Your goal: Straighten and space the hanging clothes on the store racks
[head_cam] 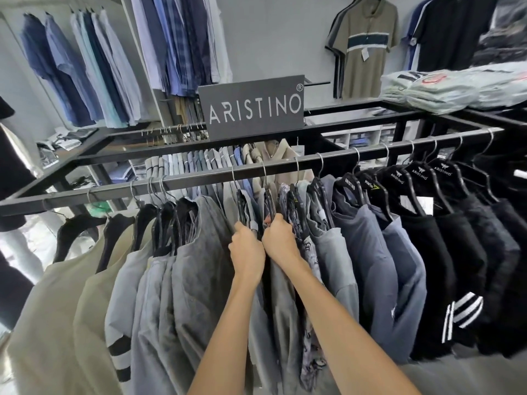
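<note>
A black rail [199, 178] crosses the view, hung with shirts on black hangers. Beige and grey shirts [182, 252] hang bunched on the left, blue-grey ones [368, 252] in the middle right, and black ones [456, 246] spaced out on the right. At the middle, my left hand [246, 249] grips the shoulder of a black hanger [241, 206] carrying a grey shirt. My right hand [279, 240] grips the neighbouring black hanger [269, 203], next to a patterned shirt [310, 258]. The two hands touch. Their fingertips are hidden among the fabric.
A dark brand sign [252, 106] stands on the rack's top frame. A second rail behind holds folded-over light shirts [199, 163]. Stacked packaged shirts [445, 89] lie at the upper right. Blue shirts [94, 72] and a striped olive polo [366, 47] hang on the wall.
</note>
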